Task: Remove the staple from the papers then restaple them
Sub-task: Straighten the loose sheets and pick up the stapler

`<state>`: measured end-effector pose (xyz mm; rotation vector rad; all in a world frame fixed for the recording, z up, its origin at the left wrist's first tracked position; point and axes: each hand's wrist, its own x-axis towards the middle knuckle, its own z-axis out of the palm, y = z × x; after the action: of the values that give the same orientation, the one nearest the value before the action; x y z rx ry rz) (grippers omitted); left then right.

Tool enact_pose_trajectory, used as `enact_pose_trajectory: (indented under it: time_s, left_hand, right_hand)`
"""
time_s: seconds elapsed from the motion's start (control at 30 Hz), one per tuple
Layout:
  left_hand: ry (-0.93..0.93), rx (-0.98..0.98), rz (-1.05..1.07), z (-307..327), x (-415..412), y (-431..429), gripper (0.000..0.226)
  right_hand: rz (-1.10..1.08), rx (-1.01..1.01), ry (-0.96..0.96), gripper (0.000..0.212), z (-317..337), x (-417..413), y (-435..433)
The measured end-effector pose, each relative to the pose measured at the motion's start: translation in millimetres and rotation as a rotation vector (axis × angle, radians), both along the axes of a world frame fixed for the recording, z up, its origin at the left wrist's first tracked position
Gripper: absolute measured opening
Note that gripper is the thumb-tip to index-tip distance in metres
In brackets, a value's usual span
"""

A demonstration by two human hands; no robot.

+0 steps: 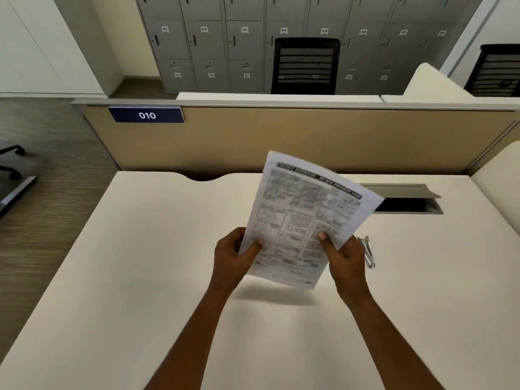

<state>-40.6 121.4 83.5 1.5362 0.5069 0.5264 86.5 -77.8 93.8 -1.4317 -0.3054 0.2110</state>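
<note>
A set of printed papers (pixel 301 218) is held up above the cream desk (pixel 140 277), tilted to the right. My left hand (pixel 233 254) grips the lower left edge with the thumb on the front. My right hand (pixel 344 257) grips the lower right edge, thumb on the printed side. A small metal stapler (pixel 368 250) lies on the desk just right of my right hand, partly hidden by it. No staple can be made out on the blurred sheets.
An open cable hatch (pixel 408 204) sits in the desk at the back right. A tan partition (pixel 281 136) with a "010" sign (pixel 147 115) bounds the far edge. Grey lockers and black chairs stand beyond.
</note>
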Motion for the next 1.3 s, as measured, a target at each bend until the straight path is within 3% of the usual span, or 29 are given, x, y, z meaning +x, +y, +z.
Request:
enact_pose_trajectory:
  time_s: [0.07, 0.2, 0.27, 0.37, 0.53, 0.63, 0.8, 0.97, 1.3]
  left_hand:
    - [-0.001, -0.109, 0.027, -3, -9, 6, 0.026]
    - [-0.108, -0.601, -0.014, -5, -11, -10, 0.039]
    - [-0.206, -0.717, -0.048, -2, -6, -26, 0.048]
    - [-0.272, -0.611, -0.03, 8, 1, -35, 0.045]
    - [-0.127, -0.353, 0.058, 22, -12, -1, 0.029]
    - [-0.062, -0.233, 0.042, 23, -24, 20, 0.024]
    - [0.077, -0.103, 0.039, 8, -30, 27, 0.018]
    - [0.113, -0.073, 0.058, -8, -28, 25, 0.017]
    - [0.211, -0.105, 0.151, -44, -25, 12, 0.019]
  right_hand:
    - [-0.016, 0.079, 0.056, 0.03, 7, 1, -2]
    - [0.045, 0.267, 0.208, 0.039, 13, -4, -1]
    - [0.076, 0.335, 0.276, 0.043, 13, -11, 3]
    - [0.104, 0.396, 0.323, 0.046, 10, -18, 8]
    - [-0.001, 0.409, 0.376, 0.04, 16, 11, -21]
    - [0.01, 0.231, 0.332, 0.023, 16, 30, -50]
    - [0.166, -0.079, 0.086, 0.031, 13, 30, -56]
    - [0.132, -0.179, -0.01, 0.031, -2, 23, -37]
    - [-0.074, -0.206, 0.208, 0.033, -56, 3, -20]
